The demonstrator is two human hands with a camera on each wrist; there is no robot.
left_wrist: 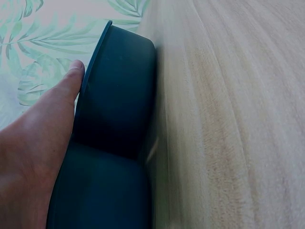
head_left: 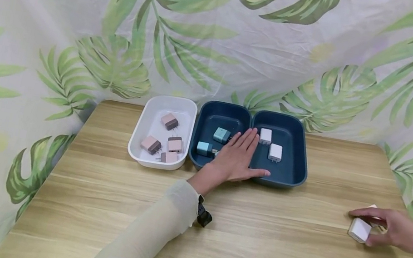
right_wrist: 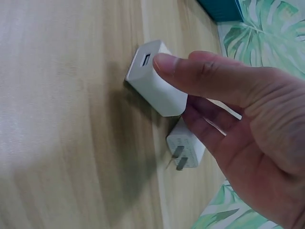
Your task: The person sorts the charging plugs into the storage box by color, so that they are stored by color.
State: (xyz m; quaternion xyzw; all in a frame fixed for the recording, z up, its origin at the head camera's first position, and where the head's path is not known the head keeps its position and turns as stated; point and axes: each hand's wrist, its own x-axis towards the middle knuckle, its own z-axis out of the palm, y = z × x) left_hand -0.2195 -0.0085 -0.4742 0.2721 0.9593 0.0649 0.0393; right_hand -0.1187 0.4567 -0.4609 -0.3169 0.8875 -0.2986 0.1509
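Note:
My left hand [head_left: 238, 158] lies with straight fingers over the adjoining rims of the middle blue tray [head_left: 227, 108] and the right blue tray [head_left: 300, 164]. In the left wrist view, its thumb touches a tray's rim. At the table's right side, my right hand [head_left: 400, 231] pinches a white USB charger [right_wrist: 164, 88] between thumb and fingers, its USB port showing. Behind it, a second white charger [right_wrist: 187, 145] with two metal prongs lies near the fingers. Two white chargers [head_left: 275, 152] sit in the right tray, and teal chargers [head_left: 222, 135] in the middle one.
Left of the blue trays stands a white tray [head_left: 136, 135] holding several pink-and-brown chargers [head_left: 151, 144]. All three trays stand side by side at the back of the wooden table [head_left: 252, 247]. A leaf-patterned cloth [head_left: 203, 54] hangs behind them.

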